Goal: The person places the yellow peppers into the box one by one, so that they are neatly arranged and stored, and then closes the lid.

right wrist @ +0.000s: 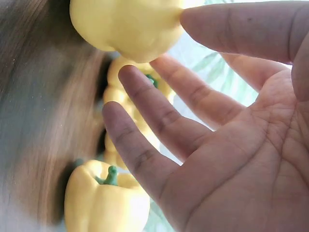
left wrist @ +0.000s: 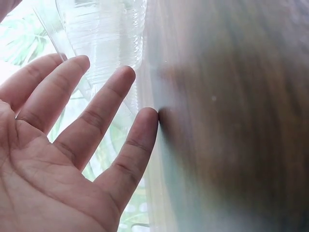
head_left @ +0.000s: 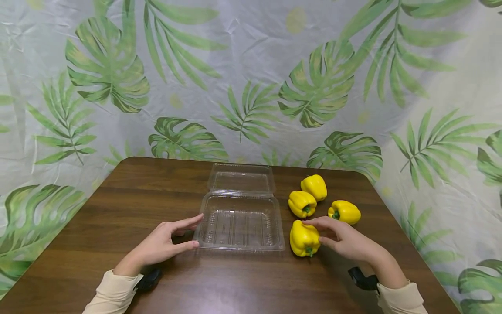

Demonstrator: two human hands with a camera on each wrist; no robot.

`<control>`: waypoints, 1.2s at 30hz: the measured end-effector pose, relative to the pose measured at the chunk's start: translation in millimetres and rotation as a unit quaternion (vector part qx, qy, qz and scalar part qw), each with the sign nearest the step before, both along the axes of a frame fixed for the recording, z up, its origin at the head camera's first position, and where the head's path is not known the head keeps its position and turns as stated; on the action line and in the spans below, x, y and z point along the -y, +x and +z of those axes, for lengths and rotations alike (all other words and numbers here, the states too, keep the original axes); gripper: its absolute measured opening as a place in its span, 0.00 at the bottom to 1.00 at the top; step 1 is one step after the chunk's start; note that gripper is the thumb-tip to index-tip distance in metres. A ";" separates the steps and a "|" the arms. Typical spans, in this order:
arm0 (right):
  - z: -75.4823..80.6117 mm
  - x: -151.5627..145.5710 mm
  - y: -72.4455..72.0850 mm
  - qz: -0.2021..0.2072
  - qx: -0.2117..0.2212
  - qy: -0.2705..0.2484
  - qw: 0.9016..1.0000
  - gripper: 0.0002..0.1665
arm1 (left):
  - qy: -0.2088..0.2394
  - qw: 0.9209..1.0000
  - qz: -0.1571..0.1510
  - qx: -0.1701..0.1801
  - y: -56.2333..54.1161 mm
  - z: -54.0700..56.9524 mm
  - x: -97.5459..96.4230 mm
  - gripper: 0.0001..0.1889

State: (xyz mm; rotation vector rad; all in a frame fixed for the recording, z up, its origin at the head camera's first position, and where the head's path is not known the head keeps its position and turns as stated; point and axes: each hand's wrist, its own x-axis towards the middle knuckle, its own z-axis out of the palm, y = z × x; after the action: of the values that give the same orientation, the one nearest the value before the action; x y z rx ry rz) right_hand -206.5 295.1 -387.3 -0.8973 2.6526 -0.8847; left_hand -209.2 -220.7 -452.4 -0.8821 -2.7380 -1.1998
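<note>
A clear plastic clamshell container (head_left: 239, 246) lies on the table with its hinged lid (head_left: 241, 179) folded back, away from me. My left hand (head_left: 166, 242) is at the container's left side, fingers extended and fingertips right at the rim. In the left wrist view, its spread fingers (left wrist: 91, 116) overlap the clear plastic wall. To the right of the container stands a yellow bell pepper (head_left: 303, 239), its green stem toward me. My right hand (head_left: 345, 237) reaches to this pepper, index finger and thumb at its right side, the other fingers extended loosely in the right wrist view.
Behind the right hand sit more yellow bell peppers: one at the back (head_left: 315, 187), one nearer the container (head_left: 302, 204) and one farther right (head_left: 345, 212). Past the far edge of the brown wooden table (head_left: 164, 187) hangs a leaf-patterned cloth (head_left: 255, 52).
</note>
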 end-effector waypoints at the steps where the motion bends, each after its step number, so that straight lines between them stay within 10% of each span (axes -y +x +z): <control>1: 0.1 -0.4 0.6 -0.001 -0.003 0.002 1.000 0.28 | -0.002 1.000 0.001 0.001 0.0 -0.3 0.2 0.36; 36: -16.2 -5.5 -13.2 0.009 0.112 -0.059 0.992 0.44 | -0.008 1.000 0.024 -0.009 2.2 -2.8 6.8 0.36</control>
State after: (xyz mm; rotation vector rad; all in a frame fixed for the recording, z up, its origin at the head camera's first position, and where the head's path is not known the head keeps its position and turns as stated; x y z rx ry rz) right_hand -219.7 300.6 -403.5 -0.7941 2.4199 -1.0806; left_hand -207.0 -227.5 -455.2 -0.8210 -2.7420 -1.1566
